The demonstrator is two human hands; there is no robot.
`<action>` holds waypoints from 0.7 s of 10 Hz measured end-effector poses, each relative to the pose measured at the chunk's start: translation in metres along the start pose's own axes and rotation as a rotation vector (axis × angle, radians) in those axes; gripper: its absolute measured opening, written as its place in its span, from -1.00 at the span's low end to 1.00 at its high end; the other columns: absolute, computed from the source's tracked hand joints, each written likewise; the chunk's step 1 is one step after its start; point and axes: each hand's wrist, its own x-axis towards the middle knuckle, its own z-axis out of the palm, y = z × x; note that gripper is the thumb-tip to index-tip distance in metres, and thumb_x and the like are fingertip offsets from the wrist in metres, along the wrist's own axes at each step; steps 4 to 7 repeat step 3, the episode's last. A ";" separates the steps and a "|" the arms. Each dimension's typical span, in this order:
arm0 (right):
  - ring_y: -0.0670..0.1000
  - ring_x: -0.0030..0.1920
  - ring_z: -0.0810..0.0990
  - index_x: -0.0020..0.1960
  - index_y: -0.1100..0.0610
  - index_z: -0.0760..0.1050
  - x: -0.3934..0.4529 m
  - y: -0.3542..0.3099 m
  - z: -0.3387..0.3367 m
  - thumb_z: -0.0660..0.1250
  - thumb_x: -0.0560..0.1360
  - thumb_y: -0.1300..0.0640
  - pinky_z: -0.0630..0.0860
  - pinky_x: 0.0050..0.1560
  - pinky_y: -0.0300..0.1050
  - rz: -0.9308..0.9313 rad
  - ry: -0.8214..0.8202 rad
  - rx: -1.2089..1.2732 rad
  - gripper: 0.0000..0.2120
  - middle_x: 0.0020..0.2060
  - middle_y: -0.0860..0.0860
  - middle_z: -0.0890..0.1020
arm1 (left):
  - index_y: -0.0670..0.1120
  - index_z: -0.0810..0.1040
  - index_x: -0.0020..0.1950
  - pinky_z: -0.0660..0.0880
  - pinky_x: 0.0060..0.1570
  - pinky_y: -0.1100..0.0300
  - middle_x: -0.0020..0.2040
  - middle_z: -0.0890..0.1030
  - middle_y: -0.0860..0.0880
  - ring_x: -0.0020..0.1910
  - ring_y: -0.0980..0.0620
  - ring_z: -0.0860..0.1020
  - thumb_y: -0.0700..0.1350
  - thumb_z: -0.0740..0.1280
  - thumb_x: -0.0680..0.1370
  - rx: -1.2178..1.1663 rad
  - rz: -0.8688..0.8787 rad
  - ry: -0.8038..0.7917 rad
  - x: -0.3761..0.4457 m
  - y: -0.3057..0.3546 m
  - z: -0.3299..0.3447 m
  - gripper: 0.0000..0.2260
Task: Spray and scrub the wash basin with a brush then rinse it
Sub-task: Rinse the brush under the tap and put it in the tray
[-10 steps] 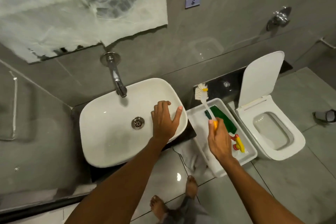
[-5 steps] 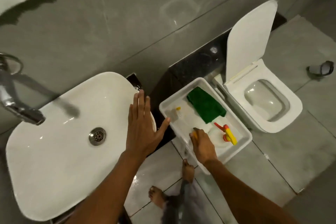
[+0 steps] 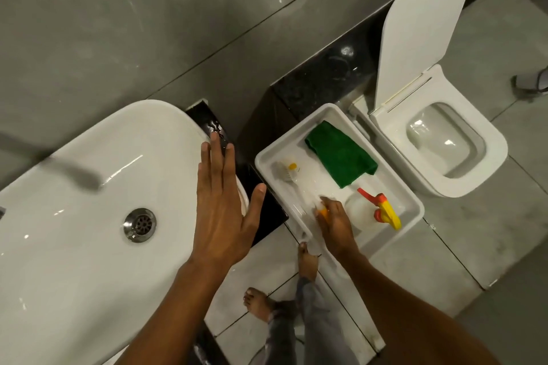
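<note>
My right hand [image 3: 333, 224] is reaching down into the white rectangular plastic tray [image 3: 413, 201], fingers curling around the orange grip of the white-bristled scrub brush [image 3: 286, 171]. The clear handle is hard to make out against the tray floor, and my knuckles are hiding the grip itself. The brush head is lying at the tray's far left corner. Just right of my hand in the tray, the spray bottle with the red and yellow trigger [image 3: 382, 210] is lying on its side, its pale body blending into the white. A folded green cloth [image 3: 341, 154] is filling the tray's far right end. Left of the tray, my left hand [image 3: 222, 207] is spreading flat and empty over the rim of the white oval ceramic wash basin [image 3: 89, 187], whose left side is running out of view. The tap above it is only a dark blur.
</note>
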 end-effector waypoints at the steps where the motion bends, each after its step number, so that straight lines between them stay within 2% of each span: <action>1: 0.12 0.45 0.48 0.56 0.19 0.38 -0.001 -0.009 -0.005 0.27 0.72 -0.01 0.39 0.45 -0.10 -0.025 0.014 0.016 -0.52 0.46 0.12 0.50 | -0.04 -0.08 0.75 0.05 0.71 -0.20 0.76 -0.22 0.03 0.75 0.00 -0.20 0.26 0.14 0.70 0.036 0.005 0.004 0.001 -0.003 0.002 -0.26; 2: 0.11 0.45 0.50 0.56 0.15 0.38 -0.010 -0.020 -0.012 0.31 0.69 -0.07 0.46 0.46 -0.01 -0.058 0.042 0.036 -0.48 0.47 0.09 0.50 | -0.04 -0.09 0.75 0.01 0.72 -0.15 0.76 -0.20 0.01 0.75 0.01 -0.20 0.31 0.13 0.69 0.044 0.022 0.004 0.000 -0.002 -0.001 -0.23; 3: 0.12 0.42 0.55 0.52 0.16 0.43 -0.019 -0.053 -0.031 0.37 0.67 -0.02 0.50 0.46 0.06 -0.159 0.157 0.080 -0.51 0.43 0.10 0.56 | -0.03 -0.08 0.75 -0.05 0.73 -0.12 0.77 -0.16 0.00 0.75 0.03 -0.20 0.39 0.13 0.65 0.023 0.025 0.023 -0.002 0.006 -0.011 -0.17; 7: 0.12 0.42 0.55 0.52 0.16 0.43 -0.019 -0.053 -0.031 0.37 0.67 -0.02 0.50 0.46 0.06 -0.159 0.157 0.080 -0.51 0.43 0.10 0.56 | -0.03 -0.08 0.75 -0.05 0.73 -0.12 0.77 -0.16 0.00 0.75 0.03 -0.20 0.39 0.13 0.65 0.023 0.025 0.023 -0.002 0.006 -0.011 -0.17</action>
